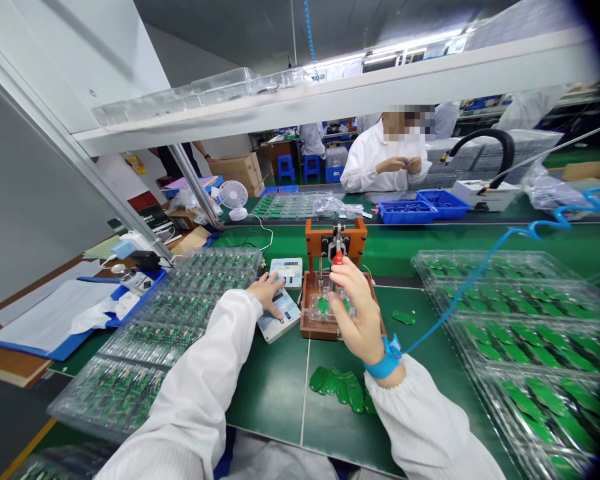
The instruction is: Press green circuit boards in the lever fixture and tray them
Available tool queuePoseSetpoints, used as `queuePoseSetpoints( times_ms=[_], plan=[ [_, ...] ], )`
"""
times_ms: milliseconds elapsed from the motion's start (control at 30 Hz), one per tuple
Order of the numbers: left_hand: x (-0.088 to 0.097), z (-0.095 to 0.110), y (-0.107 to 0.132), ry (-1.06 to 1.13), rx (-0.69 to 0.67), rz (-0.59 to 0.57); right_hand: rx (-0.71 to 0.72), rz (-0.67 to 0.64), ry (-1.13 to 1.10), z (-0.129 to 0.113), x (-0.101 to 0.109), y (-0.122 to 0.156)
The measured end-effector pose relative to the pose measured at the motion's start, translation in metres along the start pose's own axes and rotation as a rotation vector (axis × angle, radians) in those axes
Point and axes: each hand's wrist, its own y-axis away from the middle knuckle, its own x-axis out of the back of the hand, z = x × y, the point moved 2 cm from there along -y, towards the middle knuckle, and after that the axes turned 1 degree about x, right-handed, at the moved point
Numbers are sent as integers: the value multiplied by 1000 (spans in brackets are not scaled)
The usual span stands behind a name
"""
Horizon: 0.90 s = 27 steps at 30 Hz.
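Note:
My left hand [269, 292] lies with its fingers spread on a white-and-blue box [281, 319]; a second similar box [287, 271] sits just behind it. My right hand [355, 307], with a blue wrist strap [386, 360], is raised before an orange-and-brown test fixture [312, 250]. Its fingertips are at the red clamp handle [337, 257], while the thumb stands apart. Below the clamp, a clear plate with green circuit board [323, 305] is partly hidden by this hand. Several loose green boards [337, 385] lie near the right forearm, and one board [403, 317] lies right of the fixture.
Stacked clear trays of boards stand left [180, 313] and right [530, 313]. The strap's coiled blue cord [470, 280] crosses the right side. A shelf [330, 100] spans overhead. Beyond are a small fan [233, 195], blue bins [407, 211] and a person in white [365, 163].

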Motion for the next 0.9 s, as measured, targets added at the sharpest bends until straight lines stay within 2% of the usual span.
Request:
queuePoseSetpoints(
  times_ms=[500, 633, 700, 767, 867, 900],
  plan=[
    [-3, 3, -9, -39, 13, -27, -3, 1, -10, 0, 0, 1],
    [0, 8, 1, 4, 19, -3, -4, 9, -6, -1, -1, 0],
    [3, 15, 15, 78, 38, 112, -5, 12, 3, -1, -1, 0],
    [3, 28, 36, 156, 42, 302, -10, 7, 17, -1, 1, -1],
    [-6, 59, 70, 359, -20, 549, 12, -9, 41, 0, 5, -3],
    [-13, 73, 79, 470, -89, 576, 26, -19, 45, 0, 6, -4]
  ],
)
